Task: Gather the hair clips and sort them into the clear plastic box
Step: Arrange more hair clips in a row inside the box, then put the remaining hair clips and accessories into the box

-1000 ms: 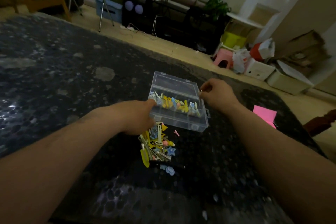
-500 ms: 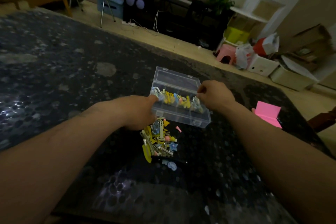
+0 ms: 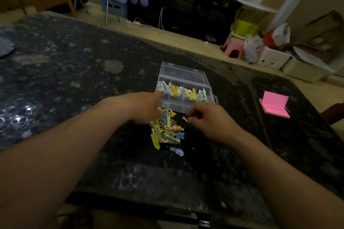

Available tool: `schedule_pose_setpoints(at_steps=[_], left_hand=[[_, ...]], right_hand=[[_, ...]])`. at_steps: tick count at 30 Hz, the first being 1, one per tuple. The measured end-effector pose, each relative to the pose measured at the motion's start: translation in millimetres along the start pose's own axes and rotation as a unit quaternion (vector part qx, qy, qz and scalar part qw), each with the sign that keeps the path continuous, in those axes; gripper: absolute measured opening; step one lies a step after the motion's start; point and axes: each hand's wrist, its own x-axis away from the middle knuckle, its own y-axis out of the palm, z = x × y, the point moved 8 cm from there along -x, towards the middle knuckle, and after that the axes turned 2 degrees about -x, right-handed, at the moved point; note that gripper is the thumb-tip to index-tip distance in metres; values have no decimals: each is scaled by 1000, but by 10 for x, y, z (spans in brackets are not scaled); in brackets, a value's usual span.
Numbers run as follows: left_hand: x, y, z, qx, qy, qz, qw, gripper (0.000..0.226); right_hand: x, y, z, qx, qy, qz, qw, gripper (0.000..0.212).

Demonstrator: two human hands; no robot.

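The fingers (image 3: 193,115) of the right hand (image 3: 208,120) are curled, their tips drawn together right at a small pink hair clip (image 3: 184,118) on the dark speckled tabletop (image 3: 55,83). I cannot tell whether they already pinch it. The left hand (image 3: 145,107) lies over the far end of the pile of loose hair clips (image 3: 167,132). 1 finger (image 3: 160,94) is stretched out to touch the near left corner of the clear rectangular plastic box (image 3: 183,102). Its other fingers are tucked under and hidden, so their grip cannot be told.

The box sits just beyond the pile, between the 2 hands. Its long axis runs left to right, dipping slightly toward the right. Its lid (image 3: 181,73) is thrown open and lies back on the far side. Inside, a row of pastel hair clips (image 3: 183,92) follows that long axis, yellow, blue and white ones side by side.

In the pile, a long yellow clip (image 3: 155,141) lies with its length running near to far, and a blue star-shaped clip (image 3: 180,135) sits at the right edge. A pink pad of sticky notes (image 3: 275,105) lies well apart to the right.
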Motion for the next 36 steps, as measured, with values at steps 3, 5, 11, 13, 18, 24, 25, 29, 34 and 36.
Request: schedule_pose_setpoints(at_steps=[3,5,11,13,18,24,25,29,34,36], left_hand=[[12,-3,-23,-1,-2,7,1000,75],[-2,-7,-39,0,-4,11,1000,74],[-66,-17,-24,-7,1,21,1000,71],[-70,-24,-30,-6,-1,18,1000,71],[-66,-67,-46,21,-3,3,1000,66],[-107,-86,-44,32,4,6,999,64],[-111,-89,-41,30,3,4,1000,63],[-101,-106,-56,37,-3,2,999,64],[-97,-118,-55,41,1,5,999,65],[-88,-121,-44,39,2,3,999,64]], right_hand=[[-2,111,40,50,11,-2,999,16],[-11,141,6,95,1,15,995,20],[-88,221,-170,183,-36,64,980,16],[-119,246,-183,188,-34,49,980,14],[-177,-22,-129,82,-7,35,996,10],[-719,-678,326,-21,93,135,986,5],[-828,-702,386,-7,101,132,986,6],[-1119,-604,474,61,112,77,989,14],[-1210,-448,543,58,138,38,988,15],[-1239,-420,579,60,143,38,987,16]])
